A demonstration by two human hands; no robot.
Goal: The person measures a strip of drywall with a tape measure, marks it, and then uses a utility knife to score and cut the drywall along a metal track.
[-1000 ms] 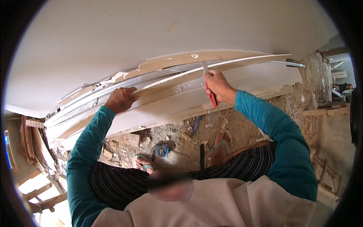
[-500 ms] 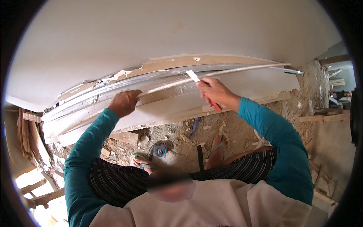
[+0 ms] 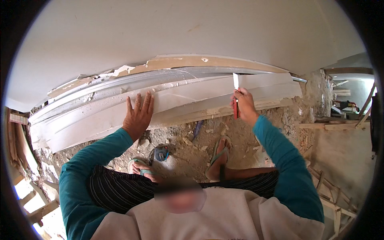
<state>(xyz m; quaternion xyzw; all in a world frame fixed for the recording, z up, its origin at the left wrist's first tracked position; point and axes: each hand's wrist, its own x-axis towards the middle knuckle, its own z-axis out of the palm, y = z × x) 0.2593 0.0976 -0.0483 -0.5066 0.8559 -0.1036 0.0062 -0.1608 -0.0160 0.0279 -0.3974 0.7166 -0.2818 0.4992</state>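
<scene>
A long white plasterboard strip [image 3: 188,93] lies flat on top of other long strips. My left hand [image 3: 138,114] rests on it near its left half, palm down and fingers spread. Toward its right end, my right hand [image 3: 245,103] is closed around a red-handled knife [image 3: 236,107]. The bright blade points up and away from me, over the strip. Just beyond the strips runs a perforated silver metal profile [image 3: 132,85] with crumbs of plaster on it.
A broken-edged brown board [image 3: 180,63] lies beyond the profile, beside a large pale panel [image 3: 192,28]. A tape measure [image 3: 161,153] sits on the rubble-strewn dirt floor [image 3: 188,160] between my sandalled feet. Timber pieces [image 3: 332,126] stand at the right, more wood [image 3: 40,210] at the left.
The strip has gone from tilted on its edge to lying flat. My left hand has let go of its edge and spread on top. My right hand has moved right with the knife.
</scene>
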